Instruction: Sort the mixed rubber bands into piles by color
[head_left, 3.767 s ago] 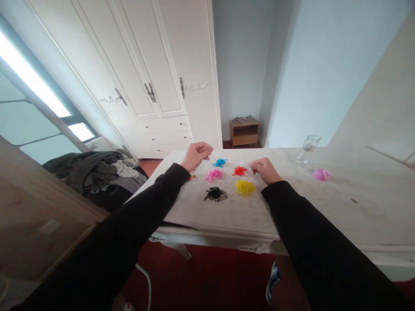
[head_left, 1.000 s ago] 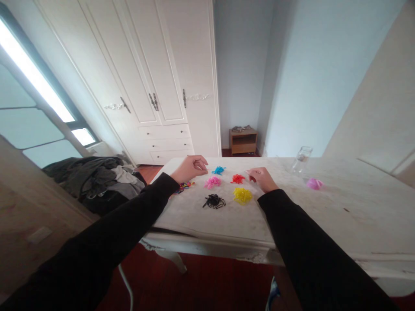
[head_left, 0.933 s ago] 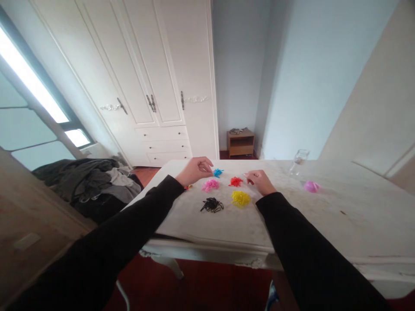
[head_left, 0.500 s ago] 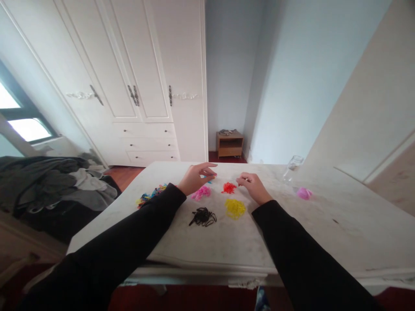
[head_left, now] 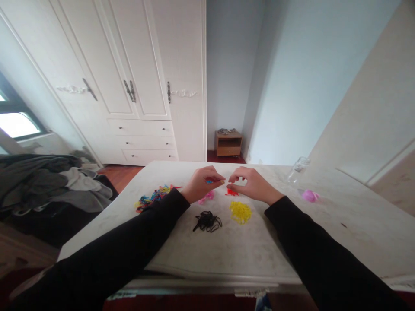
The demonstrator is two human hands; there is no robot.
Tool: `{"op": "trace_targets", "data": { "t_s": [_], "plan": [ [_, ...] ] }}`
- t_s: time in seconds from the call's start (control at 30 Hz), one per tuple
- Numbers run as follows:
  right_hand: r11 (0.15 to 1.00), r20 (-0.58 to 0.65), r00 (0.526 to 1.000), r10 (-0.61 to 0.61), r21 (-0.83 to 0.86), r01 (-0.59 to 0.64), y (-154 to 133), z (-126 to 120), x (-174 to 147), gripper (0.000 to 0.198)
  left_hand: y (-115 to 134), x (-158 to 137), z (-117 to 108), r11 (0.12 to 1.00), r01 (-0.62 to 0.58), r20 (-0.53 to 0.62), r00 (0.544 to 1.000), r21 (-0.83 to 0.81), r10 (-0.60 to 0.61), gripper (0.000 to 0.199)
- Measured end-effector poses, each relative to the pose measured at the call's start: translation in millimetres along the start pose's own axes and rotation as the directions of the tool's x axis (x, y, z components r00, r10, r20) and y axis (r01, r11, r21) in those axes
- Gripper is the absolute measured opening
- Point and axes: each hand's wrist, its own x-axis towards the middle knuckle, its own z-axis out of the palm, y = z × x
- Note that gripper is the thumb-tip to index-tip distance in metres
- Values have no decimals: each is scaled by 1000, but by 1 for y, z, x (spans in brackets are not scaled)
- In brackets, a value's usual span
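1. The two hands are closer together than half a second ago, with their fingertips almost meeting.
2. The left hand (head_left: 202,185) pinches a tiny yellowish bit (head_left: 223,182) (too small to name).
3. The right hand (head_left: 251,185) has its thumb and finger curled; I can't tell if it holds anything. Before, it was beside the red pile (head_left: 232,193); now it covers part of it.
4. The blue pile (head_left: 209,182) and pink pile (head_left: 206,198) peek out by the left hand. The yellow pile (head_left: 240,212) and black loops (head_left: 208,222) lie nearer the person.
5. A mixed-colour heap (head_left: 155,197) lies left, on the smudgy white table (head_left: 194,255).
6. A clear jar (head_left: 296,172) and pink lump (head_left: 310,196) sit right.
7. Behind are a white wardrobe (head_left: 188,129), a small wooden stand (head_left: 228,151) and piled clothes (head_left: 39,177).
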Motion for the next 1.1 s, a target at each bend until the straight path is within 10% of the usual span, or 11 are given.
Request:
{"op": "trace_targets", "data": {
  "t_s": [1.1],
  "plan": [
    [911, 26, 977, 210, 357, -205, -5, 10, -10, 22, 26, -7, 10, 983, 180, 4, 984, -30, -180, 13]
  ]
}}
